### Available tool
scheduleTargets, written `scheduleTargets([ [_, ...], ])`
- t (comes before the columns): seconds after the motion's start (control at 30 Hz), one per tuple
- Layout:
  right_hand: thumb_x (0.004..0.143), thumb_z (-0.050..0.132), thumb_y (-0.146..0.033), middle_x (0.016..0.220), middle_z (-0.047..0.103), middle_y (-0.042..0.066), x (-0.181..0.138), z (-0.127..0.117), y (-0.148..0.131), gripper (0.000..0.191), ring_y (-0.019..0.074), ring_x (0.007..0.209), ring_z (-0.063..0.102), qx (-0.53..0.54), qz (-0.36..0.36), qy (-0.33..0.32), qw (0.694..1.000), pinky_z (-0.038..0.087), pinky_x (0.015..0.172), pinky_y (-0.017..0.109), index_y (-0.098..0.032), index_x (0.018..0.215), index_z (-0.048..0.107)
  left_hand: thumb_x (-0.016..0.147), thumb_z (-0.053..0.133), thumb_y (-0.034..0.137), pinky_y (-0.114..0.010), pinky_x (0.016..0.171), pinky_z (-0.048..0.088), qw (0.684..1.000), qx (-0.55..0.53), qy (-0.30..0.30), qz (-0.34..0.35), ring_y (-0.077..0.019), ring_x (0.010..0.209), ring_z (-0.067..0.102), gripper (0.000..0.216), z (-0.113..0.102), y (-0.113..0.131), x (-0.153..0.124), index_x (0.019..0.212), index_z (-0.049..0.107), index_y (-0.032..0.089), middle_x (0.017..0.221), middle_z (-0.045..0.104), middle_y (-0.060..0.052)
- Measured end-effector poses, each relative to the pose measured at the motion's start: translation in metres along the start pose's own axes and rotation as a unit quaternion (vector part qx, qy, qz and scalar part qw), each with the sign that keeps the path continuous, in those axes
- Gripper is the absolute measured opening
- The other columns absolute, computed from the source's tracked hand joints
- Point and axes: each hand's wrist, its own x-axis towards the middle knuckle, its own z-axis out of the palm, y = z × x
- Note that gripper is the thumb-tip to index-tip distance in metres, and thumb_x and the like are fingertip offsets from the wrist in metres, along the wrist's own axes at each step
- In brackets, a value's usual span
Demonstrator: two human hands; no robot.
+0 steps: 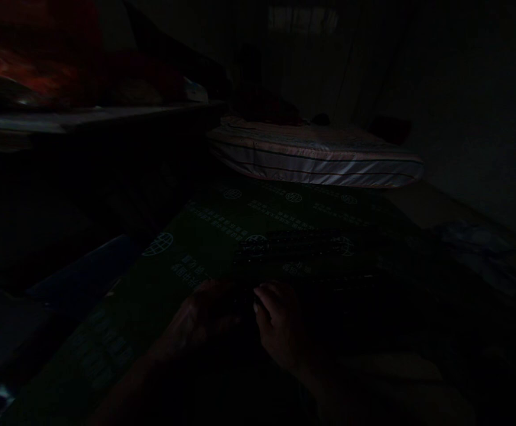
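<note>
The picture is very dark. My left hand (207,313) is low in the middle, its fingers curled over something black that I cannot make out. Close to its right, my right hand (280,325) has thumb and fingers drawn together at the same dark spot. Whatever lies between the hands is lost in shadow. Just beyond them, dark strips with small bright glints (284,245) lie across a green board (205,228) printed with pale globe marks and lettering. More black material (351,290) spreads to the right of my right hand.
A padded, striped cushion or mattress (315,164) sits at the board's far end. On the left stands a shelf or table (63,118) with a red bundle (31,59) on it. A blue flat thing (84,266) lies below. A pale wall (480,118) rises on the right.
</note>
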Motion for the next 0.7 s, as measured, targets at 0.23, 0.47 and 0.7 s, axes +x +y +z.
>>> scheduleTargets([
  [0.23, 0.087, 0.049, -0.018, 0.104, 0.066, 0.007, 0.0011, -0.0028, -0.0012, 0.024, 0.0215, 0.103, 0.057, 0.001, 0.004, -0.014, 1.0, 0.049, 0.09, 0.04, -0.02, 0.106, 0.062, 0.076, 0.063, 0.052, -0.037, 0.09, 0.05, 1.0, -0.01, 0.015, -0.015, -0.0255, 0.108, 0.057, 0.051, 0.0007, 0.0054, -0.0017, 0.119, 0.057, 0.026, 0.118, 0.061, -0.005],
  [0.47, 0.087, 0.047, -0.018, 0.104, 0.066, 0.008, 0.0014, -0.0034, -0.0016, 0.023, 0.0218, 0.102, 0.057, -0.006, -0.007, -0.007, 1.0, 0.049, 0.089, 0.041, -0.017, 0.106, 0.062, 0.077, 0.061, 0.053, -0.038, 0.087, 0.051, 1.0, 0.018, -0.025, -0.001, -0.0254, 0.106, 0.058, 0.054, -0.0019, 0.0006, 0.0004, 0.123, 0.053, 0.026, 0.12, 0.059, -0.007],
  [0.7, 0.088, 0.047, -0.018, 0.106, 0.066, 0.009, -0.0015, -0.0023, -0.0023, 0.026, 0.0224, 0.104, 0.056, -0.003, -0.005, -0.003, 1.0, 0.049, 0.09, 0.042, -0.016, 0.109, 0.061, 0.077, 0.061, 0.052, -0.039, 0.091, 0.049, 1.0, 0.005, -0.022, 0.0, -0.0264, 0.11, 0.056, 0.053, -0.0007, -0.0002, -0.0011, 0.123, 0.055, 0.025, 0.12, 0.06, -0.007],
])
